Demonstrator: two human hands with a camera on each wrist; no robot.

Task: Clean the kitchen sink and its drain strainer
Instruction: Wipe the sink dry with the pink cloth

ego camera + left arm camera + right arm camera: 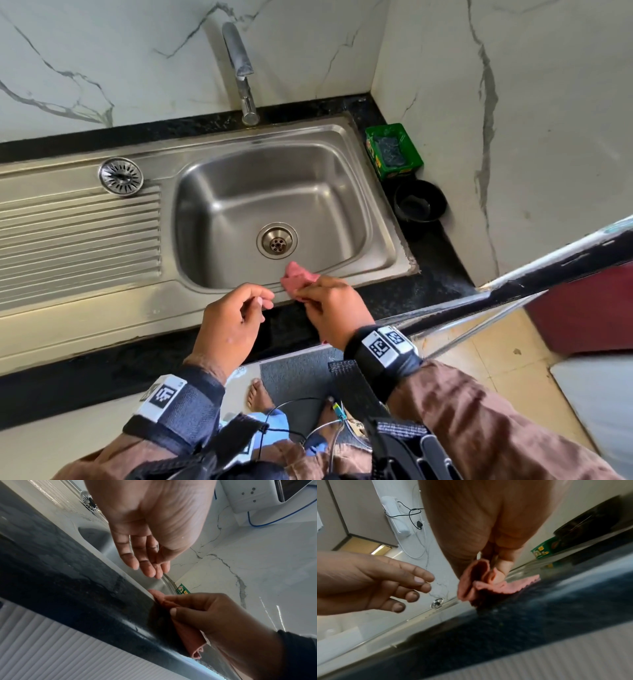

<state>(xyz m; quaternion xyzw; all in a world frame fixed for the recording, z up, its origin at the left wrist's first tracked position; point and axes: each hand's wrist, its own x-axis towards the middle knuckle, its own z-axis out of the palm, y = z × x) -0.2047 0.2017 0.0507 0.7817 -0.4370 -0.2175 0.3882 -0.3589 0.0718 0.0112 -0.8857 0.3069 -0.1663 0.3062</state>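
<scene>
A steel sink (346, 144) with a ribbed drainboard is set in a black counter. Its open drain (277, 240) lies in the basin floor. The round drain strainer (121, 176) sits on the drainboard's back corner, seen too in the wrist views (88, 502) (437, 602). My right hand (329, 308) pinches a pink cloth (298, 275) (190, 632) (479, 582) at the sink's front rim. My left hand (236, 315) (147, 555) hovers just left of the cloth with loosely curled fingers, holding nothing.
A tall faucet (239, 68) stands behind the basin. A green box with a dark scrubber (394, 150) and a black bowl (419, 200) sit on the counter's right strip by the marble wall. A dark rail (513, 284) crosses at the right.
</scene>
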